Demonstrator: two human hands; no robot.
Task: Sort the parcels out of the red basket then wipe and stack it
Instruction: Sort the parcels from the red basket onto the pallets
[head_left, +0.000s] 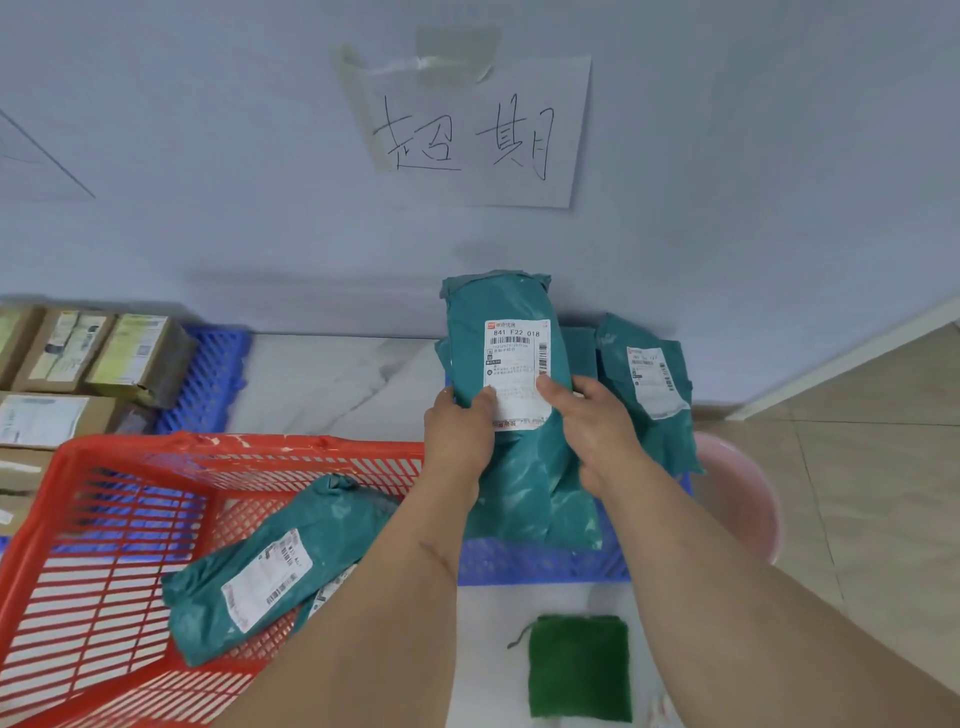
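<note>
A teal parcel (506, 312) with a white label is held upright in front of the wall. My left hand (457, 434) grips its left edge with the thumb on the label. My right hand (597, 426) grips its right side. The red basket (104, 493) stands at lower left. Inside it lies another teal parcel (270, 566), with a second one partly hidden beneath it. More teal parcels (649, 384) lean against the wall on a blue pallet (540, 564) behind the held one. A green cloth (579, 667) lies on the white surface near my right forearm.
Cardboard boxes (78, 358) sit on a second blue pallet (213, 374) at the left. A pink basin (743, 493) stands on the tiled floor at right. A handwritten paper sign (478, 135) is taped to the wall.
</note>
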